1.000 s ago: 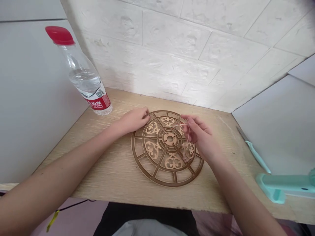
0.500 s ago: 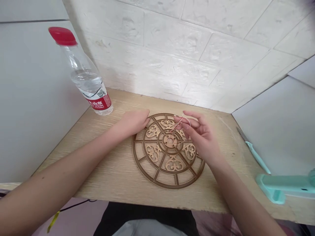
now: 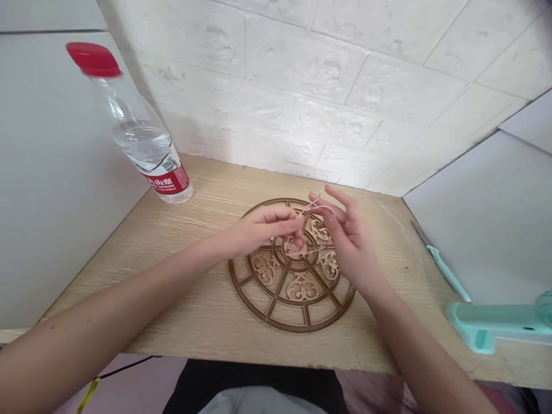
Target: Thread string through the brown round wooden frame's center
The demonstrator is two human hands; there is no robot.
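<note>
A round brown wooden disc with cut-out scroll patterns lies flat on the light wooden tabletop. My left hand hovers over the disc's centre with its fingertips pinched together. My right hand is just beside it over the disc's right half, fingers partly spread, with a thin pale thread looped over the fingers. The thread runs between the two hands, and the left fingertips seem to pinch its end.
A clear water bottle with a red cap stands at the back left by the white wall. A teal tool and a teal-handled blade lie at the right edge against a white side panel.
My left hand left the disc's upper left rim and moved right to its centre, meeting the right hand. The right hand lifted slightly with the thread.
</note>
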